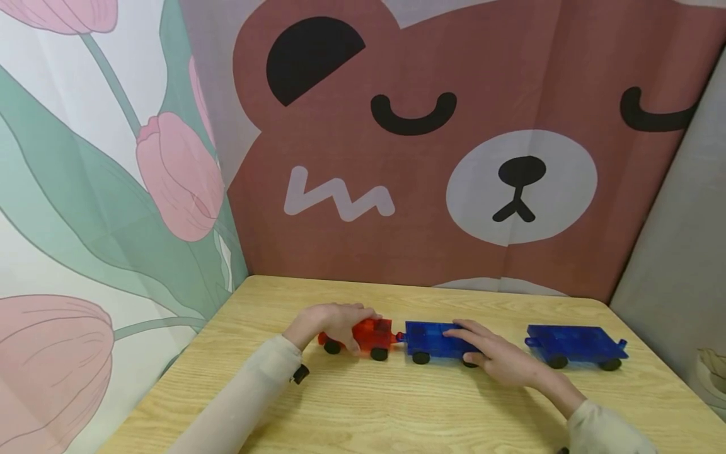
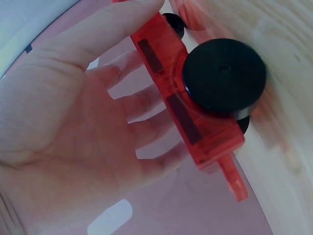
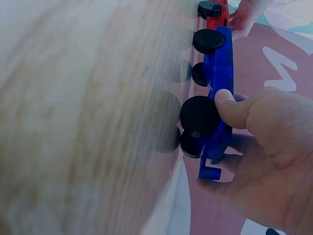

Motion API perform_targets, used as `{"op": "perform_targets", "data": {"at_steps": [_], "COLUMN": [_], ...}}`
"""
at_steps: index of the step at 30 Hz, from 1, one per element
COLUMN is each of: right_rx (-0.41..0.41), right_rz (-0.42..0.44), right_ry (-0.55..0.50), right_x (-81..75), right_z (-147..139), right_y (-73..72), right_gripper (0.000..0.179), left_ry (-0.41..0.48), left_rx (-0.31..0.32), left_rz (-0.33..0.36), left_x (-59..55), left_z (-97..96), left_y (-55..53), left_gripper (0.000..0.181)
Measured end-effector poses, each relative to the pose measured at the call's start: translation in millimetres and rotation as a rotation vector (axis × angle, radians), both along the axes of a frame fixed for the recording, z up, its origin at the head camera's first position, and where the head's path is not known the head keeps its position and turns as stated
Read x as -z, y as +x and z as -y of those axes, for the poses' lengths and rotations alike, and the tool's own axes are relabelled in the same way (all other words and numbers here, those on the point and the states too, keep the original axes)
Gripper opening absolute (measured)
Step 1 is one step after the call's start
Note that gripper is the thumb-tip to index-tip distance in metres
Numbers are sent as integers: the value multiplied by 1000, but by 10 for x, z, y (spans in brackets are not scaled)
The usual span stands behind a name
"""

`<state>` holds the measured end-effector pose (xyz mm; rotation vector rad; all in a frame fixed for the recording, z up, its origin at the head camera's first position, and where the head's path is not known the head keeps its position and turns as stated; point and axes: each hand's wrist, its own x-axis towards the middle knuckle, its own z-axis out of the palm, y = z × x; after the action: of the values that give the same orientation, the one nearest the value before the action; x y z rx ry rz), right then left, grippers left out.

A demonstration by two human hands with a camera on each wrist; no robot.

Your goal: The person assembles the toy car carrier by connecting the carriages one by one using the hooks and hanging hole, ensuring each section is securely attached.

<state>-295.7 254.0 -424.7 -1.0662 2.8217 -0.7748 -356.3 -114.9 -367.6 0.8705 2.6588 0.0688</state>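
My left hand (image 1: 337, 323) holds a translucent red toy car (image 1: 379, 340) with black wheels, thumb on its near side and fingers over the far side. At the car's right end, its red hitch meets the loop of a translucent blue toy wagon (image 1: 426, 340). In the right wrist view, the thumb of my right hand (image 3: 274, 152) presses the near side of that blue wagon (image 3: 222, 73), above a black wheel, and the fingers reach behind it. A small hook sticks out from the wagon's free end. Both toys stand in line on the tabletop.
A second blue wagon (image 1: 575, 343) stands apart to the right, its loop facing the first. The light wooden table (image 1: 363, 410) meets a backdrop with a printed bear (image 1: 420, 202) behind it. A tulip-print cloth (image 1: 113, 221) hangs at left, a pale surface (image 1: 686, 252) at right.
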Motion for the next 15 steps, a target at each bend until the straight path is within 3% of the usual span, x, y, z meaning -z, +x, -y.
{"op": "perform_targets", "data": {"at_steps": [10,15], "right_rx": [-11,-16], "right_rz": [62,53], "right_ry": [-40,-61], "right_x": [1,32], "right_z": [-56,-89], "right_y": [-33,-62], "right_gripper": [50,49], "left_ry": [-13,-20], "left_rx": [2,11], "left_rz": [-1,-17], "left_x": [1,19], "left_z": [-27,-36], "left_y": [-3,-12], "left_gripper": [86,88]}}
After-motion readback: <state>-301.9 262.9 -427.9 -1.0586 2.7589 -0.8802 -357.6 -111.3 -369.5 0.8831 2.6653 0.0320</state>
